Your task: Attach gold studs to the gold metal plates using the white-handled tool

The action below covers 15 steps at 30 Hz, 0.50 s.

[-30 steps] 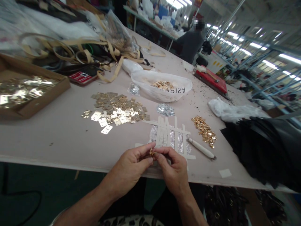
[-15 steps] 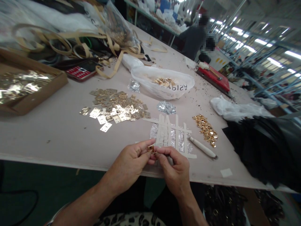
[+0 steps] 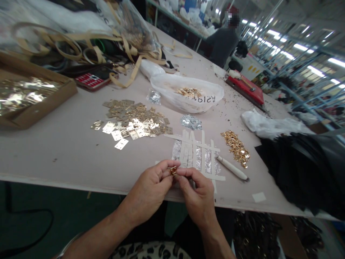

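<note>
Between the fingertips of both hands is a small gold metal fitting (image 3: 173, 171), above the near edge of the table. My left hand (image 3: 152, 189) is closed on it from the left, thumb below and forefinger above. From the right, the thumb and forefinger of my right hand (image 3: 198, 192) pinch at the same piece; their tips partly hide it. Just beyond the hands lies a bubble-wrap pad (image 3: 198, 154) crossed with white tape strips. A white-handled tool (image 3: 232, 168) rests at its right side. Flat gold plates (image 3: 137, 120) are heaped to the left.
Gold fittings (image 3: 235, 147) lie in a pile on the right, silver discs (image 3: 191, 122) behind the pad. Farther back is a white bag (image 3: 185, 91) of gold parts. A cardboard box (image 3: 40, 109) stands left; black material (image 3: 302, 172) covers the right edge. A person (image 3: 225, 39) is in the background.
The gold fitting has turned slightly between the fingers, and the left forefinger now bends further over it. Both hands remain in nearly the same place.
</note>
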Motion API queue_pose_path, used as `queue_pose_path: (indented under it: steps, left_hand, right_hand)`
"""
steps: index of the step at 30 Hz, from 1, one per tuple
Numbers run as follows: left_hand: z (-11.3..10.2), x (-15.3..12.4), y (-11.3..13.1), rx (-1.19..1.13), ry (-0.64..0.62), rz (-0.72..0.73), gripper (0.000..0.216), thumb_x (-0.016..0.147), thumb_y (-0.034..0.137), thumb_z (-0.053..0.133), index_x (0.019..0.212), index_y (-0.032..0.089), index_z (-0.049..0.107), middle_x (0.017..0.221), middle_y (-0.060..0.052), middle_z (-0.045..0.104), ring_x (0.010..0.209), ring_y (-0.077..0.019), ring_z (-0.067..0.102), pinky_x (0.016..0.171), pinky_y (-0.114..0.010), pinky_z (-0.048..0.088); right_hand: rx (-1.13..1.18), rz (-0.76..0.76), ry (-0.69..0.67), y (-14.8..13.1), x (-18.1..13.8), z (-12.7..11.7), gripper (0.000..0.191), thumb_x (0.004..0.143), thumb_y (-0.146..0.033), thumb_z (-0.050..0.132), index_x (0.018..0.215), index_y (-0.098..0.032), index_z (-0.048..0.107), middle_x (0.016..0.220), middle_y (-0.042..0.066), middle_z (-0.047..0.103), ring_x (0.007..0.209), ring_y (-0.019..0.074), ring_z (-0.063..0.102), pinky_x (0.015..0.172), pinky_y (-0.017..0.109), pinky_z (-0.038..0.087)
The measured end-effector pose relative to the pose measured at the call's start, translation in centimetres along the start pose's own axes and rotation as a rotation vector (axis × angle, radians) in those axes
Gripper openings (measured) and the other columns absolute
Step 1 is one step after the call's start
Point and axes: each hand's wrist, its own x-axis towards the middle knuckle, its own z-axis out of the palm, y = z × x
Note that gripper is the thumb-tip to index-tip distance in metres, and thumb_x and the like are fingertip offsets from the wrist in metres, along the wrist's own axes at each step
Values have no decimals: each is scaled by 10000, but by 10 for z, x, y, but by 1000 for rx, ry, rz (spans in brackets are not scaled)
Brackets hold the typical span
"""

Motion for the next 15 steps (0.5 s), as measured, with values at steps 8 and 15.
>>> queue_pose_path:
  steps: [8,15]
  left_hand:
    - [2,-5,4,119,-9,98,307,916,272,523,1186,193,644,1083,-37,759,1017,-205,700,924,-285,490]
    - [5,-7,9,159,-41,127,323,949,280,526,1237,217,656,1163,-25,746,1059,-200,688,955,-263,494]
  right_hand:
    - [50,87,23,3,-1,1,86,894,-272,670,900,-219,738,867,13,762,784,155,693,740,264,549]
    - [57,76,46,4,-1,1,91,900,-278,663,871,-206,709,831,14,742,759,150,681,702,251,532]
